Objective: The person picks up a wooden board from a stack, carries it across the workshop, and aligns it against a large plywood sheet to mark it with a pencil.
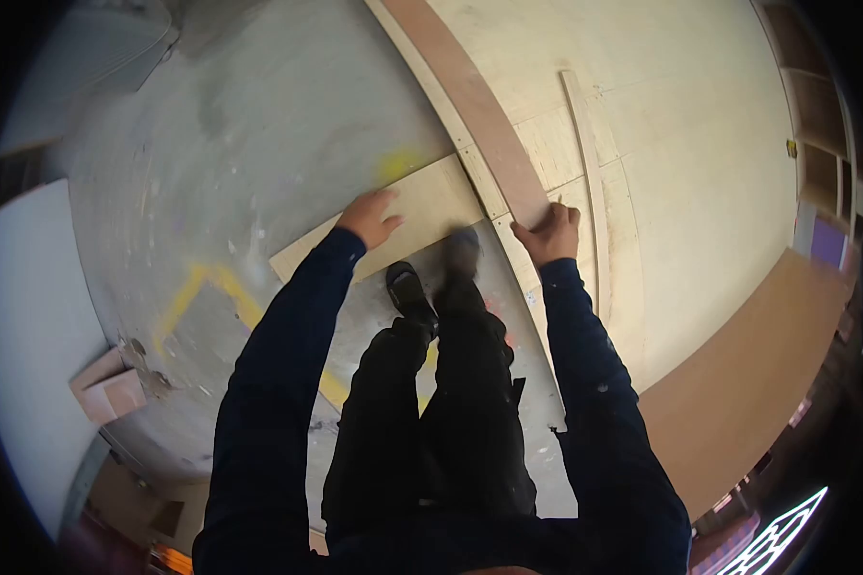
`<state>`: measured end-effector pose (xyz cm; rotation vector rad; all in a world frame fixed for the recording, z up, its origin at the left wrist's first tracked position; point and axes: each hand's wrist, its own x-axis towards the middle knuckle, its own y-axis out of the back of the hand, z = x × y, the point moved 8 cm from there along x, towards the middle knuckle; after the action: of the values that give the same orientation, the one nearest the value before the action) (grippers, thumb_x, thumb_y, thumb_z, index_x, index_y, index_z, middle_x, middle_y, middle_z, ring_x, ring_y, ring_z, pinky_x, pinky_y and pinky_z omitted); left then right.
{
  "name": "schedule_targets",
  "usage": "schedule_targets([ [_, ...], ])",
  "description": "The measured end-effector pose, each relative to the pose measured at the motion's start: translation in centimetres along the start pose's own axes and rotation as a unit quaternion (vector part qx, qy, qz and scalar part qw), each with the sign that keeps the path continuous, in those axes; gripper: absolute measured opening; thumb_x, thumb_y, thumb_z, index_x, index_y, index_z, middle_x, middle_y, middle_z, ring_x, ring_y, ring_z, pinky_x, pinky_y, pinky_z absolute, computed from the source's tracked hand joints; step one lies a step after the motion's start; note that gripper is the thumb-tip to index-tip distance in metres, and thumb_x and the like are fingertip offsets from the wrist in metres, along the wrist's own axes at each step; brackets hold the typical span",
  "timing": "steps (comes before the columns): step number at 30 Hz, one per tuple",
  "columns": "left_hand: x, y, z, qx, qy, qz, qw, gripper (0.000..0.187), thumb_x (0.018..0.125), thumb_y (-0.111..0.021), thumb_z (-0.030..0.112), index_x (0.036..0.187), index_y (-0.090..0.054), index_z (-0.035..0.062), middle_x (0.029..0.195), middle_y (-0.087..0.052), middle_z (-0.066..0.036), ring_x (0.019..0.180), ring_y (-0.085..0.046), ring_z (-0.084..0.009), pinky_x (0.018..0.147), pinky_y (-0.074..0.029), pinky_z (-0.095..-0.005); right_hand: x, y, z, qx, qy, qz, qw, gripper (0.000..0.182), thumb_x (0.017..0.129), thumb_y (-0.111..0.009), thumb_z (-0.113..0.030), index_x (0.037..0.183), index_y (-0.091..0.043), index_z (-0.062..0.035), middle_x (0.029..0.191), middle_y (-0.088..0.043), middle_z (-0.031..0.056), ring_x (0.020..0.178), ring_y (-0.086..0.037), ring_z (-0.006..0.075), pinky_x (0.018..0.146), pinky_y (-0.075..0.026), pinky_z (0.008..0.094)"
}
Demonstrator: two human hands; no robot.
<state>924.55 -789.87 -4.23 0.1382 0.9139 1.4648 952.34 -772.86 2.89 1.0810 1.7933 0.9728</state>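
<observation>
My right hand (550,236) is closed on the near end of a long reddish-brown wooden strip (484,110), with the thumb at its left edge and the fingers over the end. The strip runs away from me along the left side of a large pale plywood panel (700,163). My left hand (370,220) is held out with its fingers apart and nothing in it. Below it, a pale plywood board (431,199) lies on the grey floor, its right end close to the panel's edge. My feet stand near this board; the right shoe is smeared by motion.
A narrow wooden batten (588,158) lies on the panel, right of my right hand. Brown sheet material (748,383) extends at the lower right. A yellow painted line (230,287) marks the floor (259,153), and cardboard-like scraps (110,388) lie at the left beside a white sheet (34,326).
</observation>
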Motion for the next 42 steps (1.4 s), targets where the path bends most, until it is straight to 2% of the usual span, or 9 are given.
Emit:
schedule_targets([
  [6, 14.3, 7.6, 12.7, 0.156, -0.118, 0.036, 0.980, 0.081, 0.069, -0.075, 0.013, 0.139, -0.033, 0.0115, 0.138, -0.036, -0.012, 0.128, -0.035, -0.0335, 0.102, -0.036, -0.0466, 5.7, -0.8, -5.4, 0.017, -0.018, -0.028, 0.999, 0.062, 0.060, -0.079, -0.036, 0.103, -0.052, 0.0005, 0.107, -0.048, 0.0226, 0.085, -0.060, 0.0408, 0.073, -0.052, 0.0462],
  [8, 18.4, 8.0, 15.1, 0.339, -0.195, 0.035, 0.920, 0.082, 0.069, -0.070, 0.005, 0.140, -0.031, 0.0159, 0.143, -0.031, -0.011, 0.132, -0.032, -0.0281, 0.105, -0.028, -0.0544, 8.3, -1.8, -7.2, 0.045, -0.019, -0.033, 0.998, 0.061, 0.060, -0.079, -0.034, 0.101, -0.051, 0.0016, 0.103, -0.048, 0.0227, 0.082, -0.060, 0.0411, 0.070, -0.052, 0.0471],
  [11, 22.8, 7.0, 14.7, 0.416, -0.242, -0.075, 0.873, 0.086, 0.067, -0.069, 0.003, 0.142, -0.030, 0.0177, 0.145, -0.029, -0.009, 0.135, -0.028, -0.0250, 0.103, -0.024, -0.0614, 10.7, -3.6, -8.8, 0.078, -0.021, -0.026, 0.996, 0.063, 0.061, -0.079, -0.034, 0.104, -0.053, 0.0020, 0.102, -0.049, 0.0224, 0.079, -0.061, 0.0407, 0.069, -0.053, 0.0462],
  [16, 29.3, 7.8, 10.4, 0.480, -0.241, -0.146, 0.831, 0.056, 0.072, -0.063, 0.003, 0.125, -0.051, 0.0135, 0.126, -0.051, -0.009, 0.126, -0.041, -0.0252, 0.103, -0.030, -0.0545, 14.1, -6.2, -11.2, 0.140, 0.001, 0.000, 0.990, 0.073, 0.064, -0.078, -0.031, 0.121, -0.047, 0.0022, 0.110, -0.048, 0.0232, 0.101, -0.052, 0.0401, 0.087, -0.046, 0.0446],
  [18, 32.3, 8.6, 8.1, 0.468, -0.297, -0.118, 0.824, 0.049, 0.073, -0.058, 0.000, 0.121, -0.053, 0.0099, 0.122, -0.054, -0.011, 0.121, -0.046, -0.0283, 0.100, -0.036, -0.0427, 13.1, -6.4, -9.4, 0.127, 0.005, 0.041, 0.991, 0.078, 0.063, -0.079, -0.032, 0.124, -0.045, 0.0024, 0.112, -0.047, 0.0235, 0.105, -0.049, 0.0405, 0.091, -0.042, 0.0452],
  [22, 36.7, 12.6, 5.9, 0.503, -0.253, -0.113, 0.819, 0.042, 0.078, -0.057, 0.003, 0.119, -0.054, 0.0125, 0.124, -0.053, -0.011, 0.123, -0.045, -0.0255, 0.097, -0.038, -0.0470, 8.0, -7.8, -2.3, 0.079, -0.056, 0.020, 0.995, 0.099, 0.055, -0.083, -0.044, 0.130, -0.039, 0.0036, 0.118, -0.044, 0.0233, 0.113, -0.042, 0.0409, 0.101, -0.032, 0.0475],
  [29, 45.9, 14.3, -2.5, 0.489, -0.238, -0.122, 0.830, 0.072, 0.060, -0.071, -0.005, 0.126, -0.049, 0.0125, 0.132, -0.046, -0.013, 0.124, -0.043, -0.0314, 0.103, -0.038, -0.0395, -3.8, -10.4, 15.1, -0.012, -0.177, -0.026, 0.984, 0.107, 0.048, -0.089, -0.038, 0.134, -0.037, -0.0009, 0.131, -0.037, 0.0273, 0.121, -0.038, 0.0437, 0.104, -0.034, 0.0452],
  [40, 48.1, 13.9, -7.5, 0.452, -0.284, -0.150, 0.833, 0.090, 0.049, -0.085, 0.001, 0.129, -0.045, 0.0057, 0.135, -0.043, -0.016, 0.126, -0.040, -0.0330, 0.109, -0.034, -0.0390, -6.4, -17.6, 20.8, -0.072, -0.261, -0.067, 0.960, 0.083, 0.054, -0.085, -0.023, 0.125, -0.046, -0.0055, 0.124, -0.046, 0.0181, 0.116, -0.047, 0.0366, 0.099, -0.041, 0.0398],
  [42, 49.0, 13.6, -9.1, 0.506, -0.340, -0.135, 0.781, 0.078, 0.063, -0.080, 0.013, 0.131, -0.043, 0.0013, 0.135, -0.044, -0.018, 0.126, -0.041, -0.0335, 0.106, -0.037, -0.0391, -6.9, -18.5, 21.1, -0.096, -0.224, -0.023, 0.970, 0.073, 0.061, -0.079, -0.020, 0.125, -0.047, -0.0022, 0.124, -0.049, 0.0204, 0.119, -0.045, 0.0365, 0.102, -0.039, 0.0391],
])
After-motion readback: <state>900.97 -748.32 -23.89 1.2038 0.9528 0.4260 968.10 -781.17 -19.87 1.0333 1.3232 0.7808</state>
